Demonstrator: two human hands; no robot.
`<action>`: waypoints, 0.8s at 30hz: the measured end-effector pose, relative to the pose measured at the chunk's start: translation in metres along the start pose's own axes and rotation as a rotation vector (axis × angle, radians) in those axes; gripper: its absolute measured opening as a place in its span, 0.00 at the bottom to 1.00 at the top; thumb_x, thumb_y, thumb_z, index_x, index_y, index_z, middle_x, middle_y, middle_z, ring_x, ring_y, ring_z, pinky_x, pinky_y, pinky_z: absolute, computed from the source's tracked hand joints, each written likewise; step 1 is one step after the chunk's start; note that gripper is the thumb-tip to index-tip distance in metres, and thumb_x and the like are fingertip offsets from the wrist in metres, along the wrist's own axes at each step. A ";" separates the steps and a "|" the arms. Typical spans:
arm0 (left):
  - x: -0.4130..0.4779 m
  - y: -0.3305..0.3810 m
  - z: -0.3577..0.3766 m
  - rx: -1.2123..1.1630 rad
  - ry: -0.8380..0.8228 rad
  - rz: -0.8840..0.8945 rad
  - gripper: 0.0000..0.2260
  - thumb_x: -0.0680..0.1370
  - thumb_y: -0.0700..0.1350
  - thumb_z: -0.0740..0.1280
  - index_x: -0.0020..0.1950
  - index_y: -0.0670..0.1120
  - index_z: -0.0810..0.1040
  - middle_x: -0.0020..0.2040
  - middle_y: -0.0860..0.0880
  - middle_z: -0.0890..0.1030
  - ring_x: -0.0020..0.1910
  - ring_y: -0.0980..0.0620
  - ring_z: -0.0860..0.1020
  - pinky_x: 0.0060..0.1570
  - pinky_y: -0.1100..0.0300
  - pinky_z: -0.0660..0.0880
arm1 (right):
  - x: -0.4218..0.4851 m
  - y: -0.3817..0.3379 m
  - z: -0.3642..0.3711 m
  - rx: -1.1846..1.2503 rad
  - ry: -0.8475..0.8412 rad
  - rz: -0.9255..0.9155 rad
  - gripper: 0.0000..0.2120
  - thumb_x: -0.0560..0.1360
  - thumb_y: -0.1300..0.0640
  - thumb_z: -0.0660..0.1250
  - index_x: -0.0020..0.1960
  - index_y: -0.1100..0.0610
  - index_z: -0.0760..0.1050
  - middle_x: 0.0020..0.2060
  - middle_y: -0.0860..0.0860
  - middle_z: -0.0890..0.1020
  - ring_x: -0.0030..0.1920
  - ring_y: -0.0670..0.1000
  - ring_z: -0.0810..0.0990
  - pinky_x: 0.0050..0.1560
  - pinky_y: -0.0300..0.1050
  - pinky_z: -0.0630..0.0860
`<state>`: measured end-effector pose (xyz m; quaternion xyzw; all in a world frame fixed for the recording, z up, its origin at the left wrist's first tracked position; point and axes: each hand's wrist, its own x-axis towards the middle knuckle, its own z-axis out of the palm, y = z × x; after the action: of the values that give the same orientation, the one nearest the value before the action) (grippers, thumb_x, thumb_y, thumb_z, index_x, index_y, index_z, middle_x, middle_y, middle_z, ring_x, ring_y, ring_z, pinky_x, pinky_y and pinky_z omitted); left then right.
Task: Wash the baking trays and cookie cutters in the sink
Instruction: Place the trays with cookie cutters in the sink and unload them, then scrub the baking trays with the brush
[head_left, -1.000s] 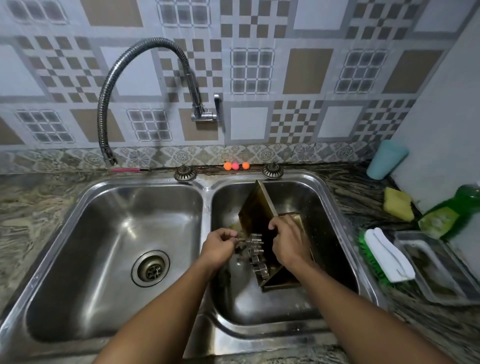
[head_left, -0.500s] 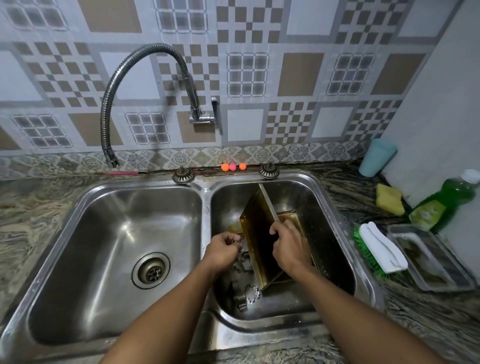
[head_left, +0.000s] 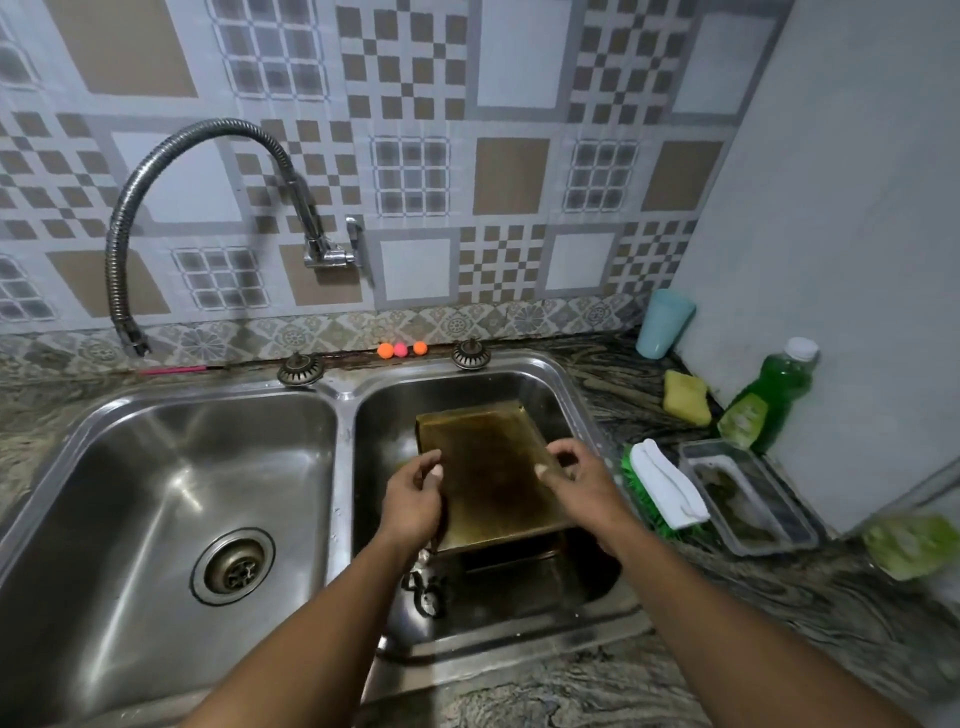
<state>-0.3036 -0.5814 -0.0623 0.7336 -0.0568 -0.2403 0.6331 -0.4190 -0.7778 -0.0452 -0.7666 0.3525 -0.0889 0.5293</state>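
A brownish, stained baking tray (head_left: 488, 470) lies nearly flat above the right basin (head_left: 566, 395) of the double sink. My left hand (head_left: 415, 499) grips its left edge and my right hand (head_left: 576, 480) grips its right edge, thumbs on top. Under the tray a second tray edge (head_left: 511, 558) shows. A metal cookie cutter (head_left: 426, 595) lies on the basin floor near the front left, partly hidden by my left forearm.
The left basin (head_left: 130, 467) holds only its drain (head_left: 232, 565). A flexible faucet (head_left: 156, 171) ends above the left basin's back rim. On the right counter: green dish soap bottle (head_left: 769, 400), yellow sponge (head_left: 687, 397), green brush with white cloth (head_left: 665, 488), clear container (head_left: 748, 499), blue cup (head_left: 664, 323).
The tray stood on edge a second ago; now it has been turned down flat, held by both hands. My left hand left the cookie cutters, which dropped to the basin floor.
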 end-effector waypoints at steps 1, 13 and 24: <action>-0.001 0.003 0.009 -0.013 0.018 0.014 0.14 0.84 0.41 0.61 0.65 0.54 0.78 0.65 0.48 0.79 0.64 0.48 0.77 0.68 0.47 0.74 | 0.003 0.000 -0.013 -0.080 0.041 -0.030 0.10 0.77 0.48 0.70 0.57 0.44 0.74 0.49 0.52 0.82 0.50 0.54 0.82 0.53 0.54 0.80; -0.010 0.009 0.087 0.017 0.133 0.105 0.18 0.83 0.47 0.61 0.69 0.66 0.72 0.64 0.45 0.81 0.65 0.40 0.78 0.67 0.37 0.73 | 0.024 0.058 -0.127 -0.787 0.125 -0.027 0.23 0.80 0.57 0.60 0.74 0.49 0.63 0.68 0.58 0.72 0.65 0.63 0.73 0.57 0.53 0.73; -0.022 0.027 0.133 0.023 0.200 0.200 0.19 0.84 0.40 0.61 0.75 0.51 0.71 0.69 0.47 0.76 0.67 0.50 0.74 0.68 0.55 0.70 | 0.027 0.048 -0.219 -0.384 0.308 -0.169 0.15 0.75 0.59 0.67 0.61 0.50 0.76 0.60 0.58 0.80 0.55 0.63 0.79 0.47 0.46 0.72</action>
<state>-0.3735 -0.6982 -0.0418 0.7517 -0.0688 -0.1009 0.6481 -0.5318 -0.9683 -0.0014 -0.8572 0.3739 -0.1800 0.3050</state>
